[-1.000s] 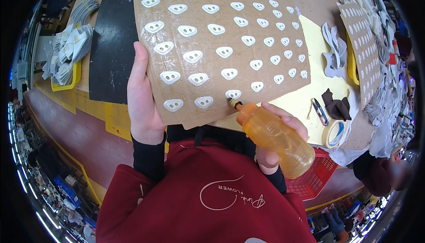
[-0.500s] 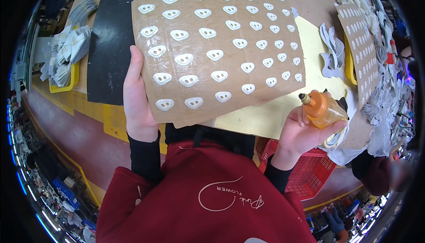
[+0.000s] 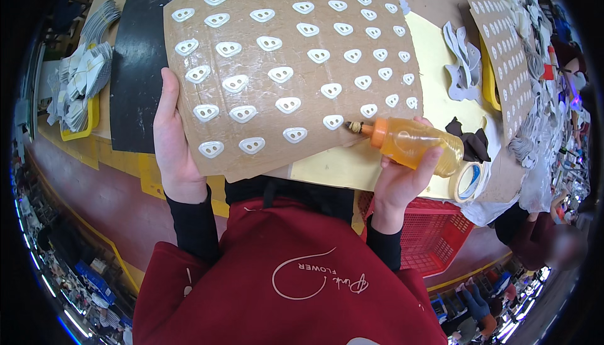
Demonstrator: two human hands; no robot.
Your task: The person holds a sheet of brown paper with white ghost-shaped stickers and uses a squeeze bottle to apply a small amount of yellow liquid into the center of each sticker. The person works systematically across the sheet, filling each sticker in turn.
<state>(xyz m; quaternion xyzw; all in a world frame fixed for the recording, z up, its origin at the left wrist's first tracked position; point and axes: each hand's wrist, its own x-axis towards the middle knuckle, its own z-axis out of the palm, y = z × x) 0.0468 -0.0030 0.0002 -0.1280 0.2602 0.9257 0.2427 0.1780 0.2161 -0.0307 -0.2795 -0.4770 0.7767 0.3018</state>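
Note:
My left hand [image 3: 178, 137] grips a brown cardboard sheet [image 3: 251, 65] by its left edge, thumb lying along the face and the other fingers hidden behind it. Rows of small white rounded-triangle pieces [image 3: 243, 114], each with two holes, sit on the sheet. In my right hand [image 3: 406, 178] is a squeeze bottle [image 3: 418, 145] of amber liquid with an orange cap, held nearly level. Its dark nozzle points left, close to a white piece near the sheet's lower right edge; whether it touches cannot be made out.
A black board [image 3: 141, 62] and a pale yellow sheet [image 3: 440, 62] lie on the table. Grey cut pieces [image 3: 462, 65], a tape roll [image 3: 467, 181] and a second cardboard sheet [image 3: 500, 49] are to the right. A yellow tray [image 3: 94, 115] stands left, a red crate [image 3: 434, 238] below.
The bottle has swung from pointing up-left to nearly level, and its nozzle has moved left to the sheet. The sheet and my left hand have shifted slightly left in view.

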